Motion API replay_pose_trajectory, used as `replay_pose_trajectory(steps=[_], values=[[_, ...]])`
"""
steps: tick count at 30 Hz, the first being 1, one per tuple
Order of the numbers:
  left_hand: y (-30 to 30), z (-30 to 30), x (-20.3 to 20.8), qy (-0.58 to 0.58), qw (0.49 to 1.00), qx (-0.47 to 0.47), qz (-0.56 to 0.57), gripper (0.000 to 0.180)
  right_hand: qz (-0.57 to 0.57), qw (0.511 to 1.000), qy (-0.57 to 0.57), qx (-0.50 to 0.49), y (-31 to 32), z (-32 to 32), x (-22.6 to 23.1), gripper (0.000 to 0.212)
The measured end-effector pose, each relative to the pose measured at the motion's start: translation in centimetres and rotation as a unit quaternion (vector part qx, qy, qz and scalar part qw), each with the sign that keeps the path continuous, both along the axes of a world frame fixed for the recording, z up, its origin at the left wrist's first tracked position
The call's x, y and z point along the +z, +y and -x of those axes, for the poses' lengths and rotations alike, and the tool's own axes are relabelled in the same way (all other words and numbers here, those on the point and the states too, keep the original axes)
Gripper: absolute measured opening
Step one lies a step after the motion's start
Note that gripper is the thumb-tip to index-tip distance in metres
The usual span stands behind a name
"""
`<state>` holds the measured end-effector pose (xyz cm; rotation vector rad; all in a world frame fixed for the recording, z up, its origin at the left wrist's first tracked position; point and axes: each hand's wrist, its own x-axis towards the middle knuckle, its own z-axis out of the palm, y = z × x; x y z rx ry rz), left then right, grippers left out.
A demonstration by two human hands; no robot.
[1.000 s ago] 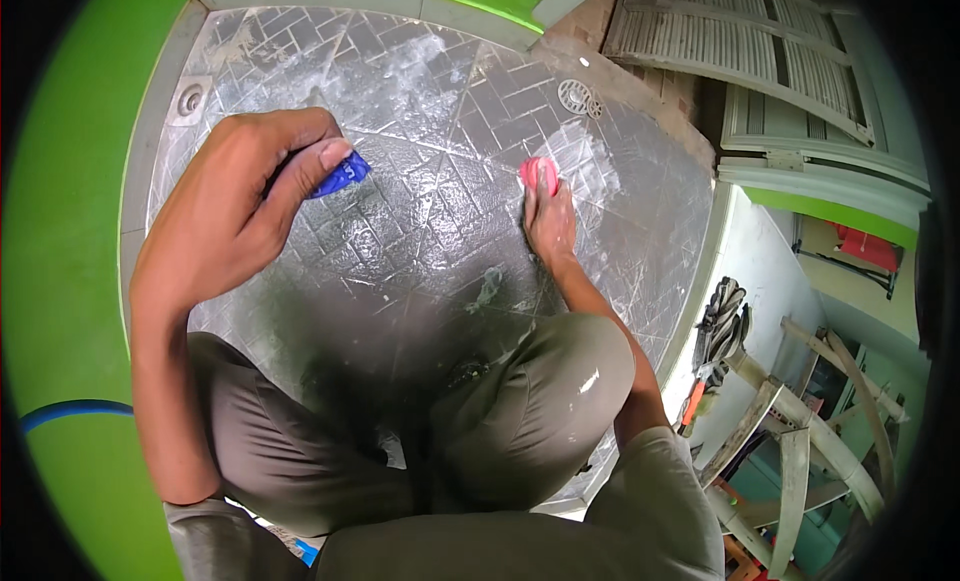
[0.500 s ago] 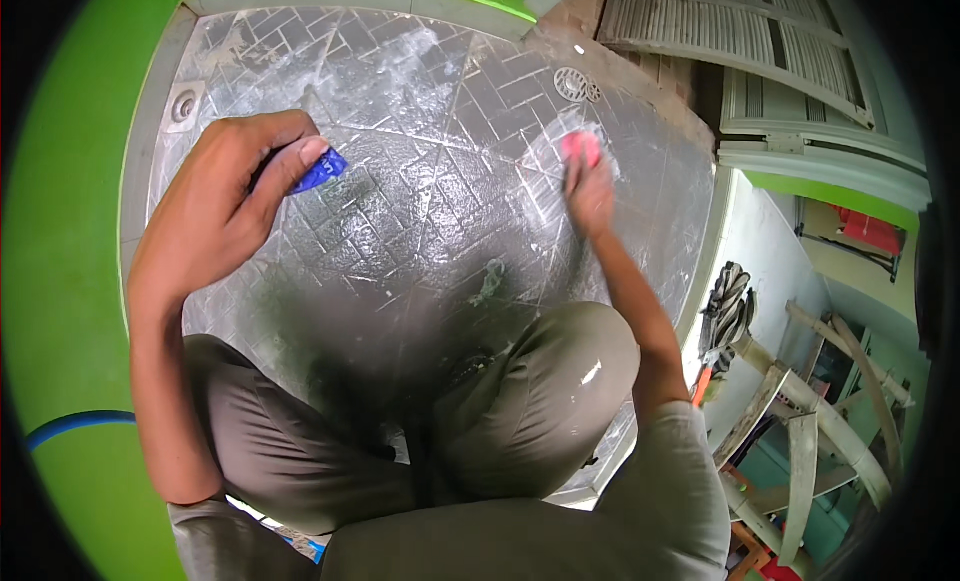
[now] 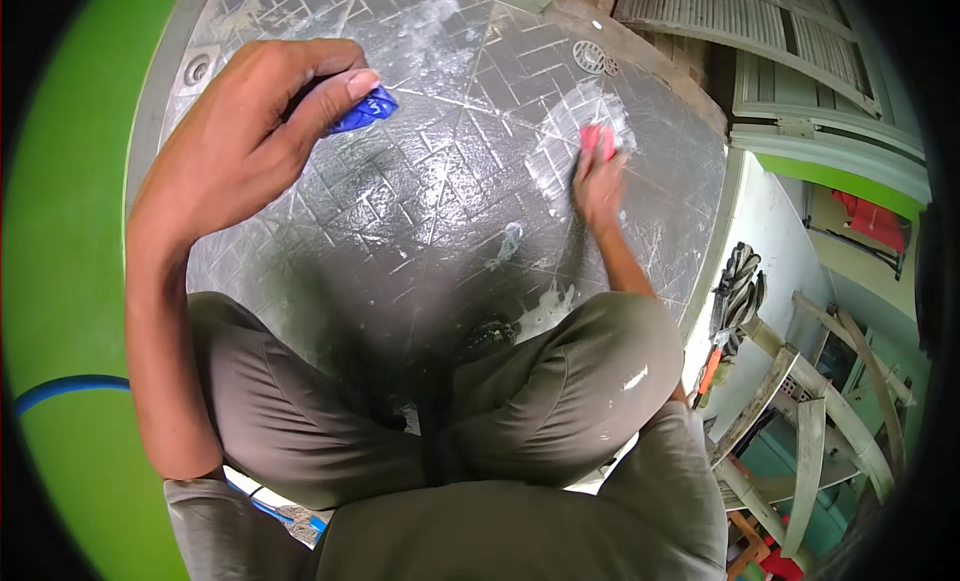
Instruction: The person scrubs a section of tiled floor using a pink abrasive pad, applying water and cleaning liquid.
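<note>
While the left hand (image 3: 250, 131) pinches one small blue packet (image 3: 368, 111) tight above the floor (image 3: 400, 171), the right hand (image 3: 600, 188) holds one pink pad (image 3: 597, 142) on one big white patch (image 3: 552, 166). I cannot see what is inside the packet. One round drain cover (image 3: 590, 57) sits near the patch. The floor is grey, wet and shiny, beside one green wall (image 3: 70, 231).

"Room to pass?"
"Over the wet grey floor (image 3: 440, 166), between my left grip (image 3: 255, 131) and my right grip (image 3: 600, 191)."
"What stands in the way?"
"My bent knees (image 3: 615, 356) on the near side, green wall (image 3: 70, 251) at left, white wall (image 3: 780, 241) at right."
</note>
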<state>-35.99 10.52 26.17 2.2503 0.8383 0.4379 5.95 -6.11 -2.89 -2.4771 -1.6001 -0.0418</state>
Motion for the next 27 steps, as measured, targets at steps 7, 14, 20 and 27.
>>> replay_pose_trajectory(steps=[7, 14, 20, 27], values=[[-0.6, 0.3, 2.2, 0.087, 0.992, -0.012, 0.085, 0.031, 0.075, 0.933, 0.343, -0.076, -9.7, 15.1, 2.1, 0.045], [-1.4, 0.6, 0.6, -0.021, 0.998, 0.047, -0.047, 0.035, -0.019, 0.982, 0.189, -0.025, -10.4, 15.3, -1.5, 0.046], [-1.6, 2.8, 0.3, -0.013, 0.999, 0.032, 0.020, 0.036, 0.044, 0.981, 0.190, -0.025, -6.8, 15.6, 1.6, 0.052], [-1.5, 3.8, 1.0, -0.043, 0.998, 0.026, -0.029, 0.035, -0.001, 0.961, 0.274, 0.029, -10.4, 21.5, -1.5, 0.041]])
